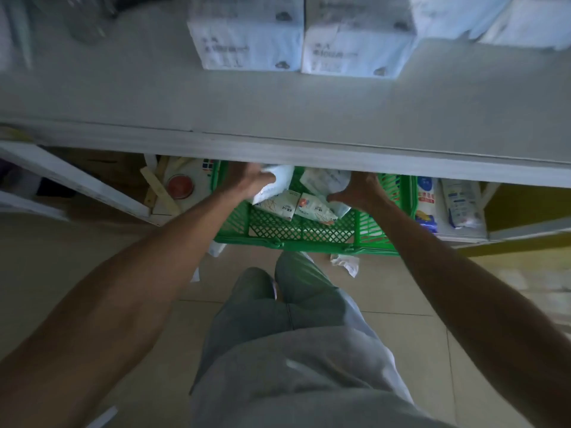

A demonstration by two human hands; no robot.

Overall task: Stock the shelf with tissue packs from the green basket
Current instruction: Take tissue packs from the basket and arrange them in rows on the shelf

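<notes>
- The shelf (pixel 278 112), a grey board, runs across the scene. Its near edge hides the far part of the green basket (pixel 302 231) on the floor beneath.
- The left hand (pixel 250 179) is at the basket's far left, fingers curled round a pale pack (pixel 278 180).
- The right hand (pixel 363 189) is at the basket's right, thumb spread toward a white pack (pixel 324 180). Its fingers pass under the shelf edge, so their grasp cannot be told.
- Two printed packs (pixel 279 206) lie side by side in the basket, so four packs show in all.
- Two wrapped bundles (pixel 247 38) stand far on the shelf, with blurred white ones to their right.
- Two upright packets (pixel 426 205) stand right of the basket. A red lid (pixel 180 186) and wooden strips (pixel 156 188) lie to its left.
- Crumpled paper (pixel 346 262) lies on the floor just near of the basket.
</notes>
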